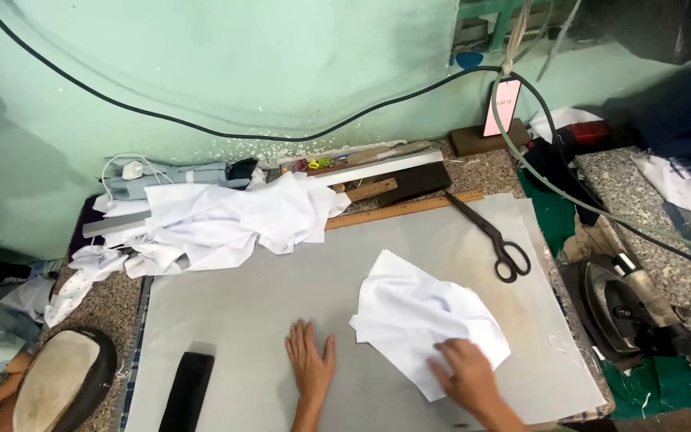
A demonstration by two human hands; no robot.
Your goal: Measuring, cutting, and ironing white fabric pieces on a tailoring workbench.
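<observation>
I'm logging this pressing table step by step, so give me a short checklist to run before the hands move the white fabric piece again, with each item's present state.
1. Right hand resting on the white fabric piece: ok, palm down on its lower edge.
2. Left hand off the piece: ok, flat on the grey pad beside it.
3. Piece lying smooth: not ok, creases show and its edges are uneven.
4. Scissors apart from the piece: ok, they lie closed on the pad above and to the right.
5. Iron off the pad: ok, it sits past the pad's right edge.
6. Iron hot: cannot tell.
</observation>
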